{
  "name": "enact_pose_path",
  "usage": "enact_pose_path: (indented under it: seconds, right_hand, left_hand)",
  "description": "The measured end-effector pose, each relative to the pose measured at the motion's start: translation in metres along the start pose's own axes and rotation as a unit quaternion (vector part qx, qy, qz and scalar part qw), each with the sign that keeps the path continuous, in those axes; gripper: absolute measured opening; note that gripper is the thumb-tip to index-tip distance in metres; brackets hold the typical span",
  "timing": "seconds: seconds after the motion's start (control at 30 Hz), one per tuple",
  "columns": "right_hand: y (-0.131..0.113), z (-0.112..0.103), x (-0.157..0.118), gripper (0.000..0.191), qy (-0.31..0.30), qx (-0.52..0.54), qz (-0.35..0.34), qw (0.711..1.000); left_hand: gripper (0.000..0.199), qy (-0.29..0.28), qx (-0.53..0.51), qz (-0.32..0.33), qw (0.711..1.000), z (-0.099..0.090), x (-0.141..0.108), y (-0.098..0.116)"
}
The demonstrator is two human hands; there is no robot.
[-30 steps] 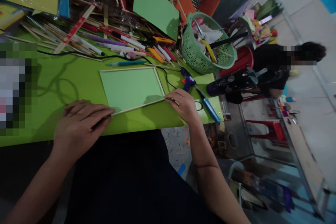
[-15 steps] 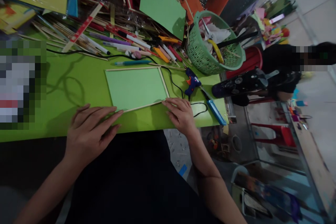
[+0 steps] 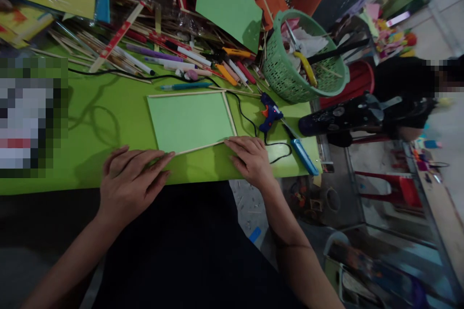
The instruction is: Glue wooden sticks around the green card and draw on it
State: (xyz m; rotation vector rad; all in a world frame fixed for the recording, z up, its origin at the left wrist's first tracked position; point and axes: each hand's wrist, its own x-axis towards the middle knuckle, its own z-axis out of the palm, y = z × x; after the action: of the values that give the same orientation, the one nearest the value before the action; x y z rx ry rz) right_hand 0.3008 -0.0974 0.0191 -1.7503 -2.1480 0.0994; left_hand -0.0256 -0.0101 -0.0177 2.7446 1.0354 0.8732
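Observation:
A light green sheet of paper [image 3: 192, 120] lies flat on the table, with thin wooden sticks along its top, right and near edges. Along the near edge runs one stick [image 3: 199, 147]. The fingertips of my left hand [image 3: 134, 178] rest at its left end, by the sheet's near left corner; the fingers are stretched out and the thumb is apart. At the other end, my right hand [image 3: 252, 159] lays its extended fingertips on the stick near the right corner, thumb apart below. A blue glue gun [image 3: 270, 112] lies right of the sheet.
Several pens and markers [image 3: 181, 60] and loose sticks lie behind the sheet. A green basket [image 3: 286, 77] with scissors stands at the back right. Near the right edge are a blue-handled tool [image 3: 303, 154] and a dark bottle [image 3: 333, 115]. A black cord [image 3: 250, 123] crosses the table.
The view has shifted slightly, so the table's things appear a little farther right. Both hands keep their places at the ends of the near stick.

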Motion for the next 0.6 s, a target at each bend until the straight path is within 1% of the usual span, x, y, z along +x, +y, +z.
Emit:
enact_pose_path:
  seconds: [0.07, 0.13, 0.2, 0.3, 0.37, 0.5, 0.6]
  right_hand:
    - [0.0004, 0.0005, -0.0002, 0.041, -0.003, 0.0, 0.0, 1.0]
    - [0.0008, 0.0009, -0.0007, 0.041, -0.005, 0.004, 0.001, 1.0]
    - [0.0008, 0.0009, -0.001, 0.042, -0.009, 0.01, 0.007, 1.0]
    - [-0.0001, 0.0002, -0.001, 0.043, -0.021, 0.016, 0.02, 0.999]
    - [-0.0008, -0.0005, -0.0008, 0.043, -0.021, 0.019, 0.022, 0.999]
    - [-0.0016, -0.0014, -0.0006, 0.043, -0.014, 0.023, 0.017, 0.999]
    - [-0.0016, -0.0019, -0.0004, 0.045, -0.022, 0.022, 0.019, 0.999]
  left_hand:
    - [0.059, 0.0, 0.01, 0.004, 1.0, -0.0001, -0.0004, 0.0]
    - [0.057, -0.015, 0.019, 0.005, 1.0, -0.0003, -0.0005, 0.0]
    - [0.058, -0.019, 0.026, 0.007, 0.999, -0.0001, 0.0, -0.0001]
    - [0.062, 0.013, 0.03, 0.023, 0.999, 0.0004, 0.0018, 0.0]
    - [0.066, 0.019, 0.035, 0.03, 0.999, 0.0002, 0.003, 0.0006]
    - [0.071, -0.004, 0.023, 0.004, 1.0, -0.0015, 0.0036, 0.0026]
    - [0.074, -0.004, 0.015, -0.001, 1.0, -0.0019, 0.003, 0.0041]
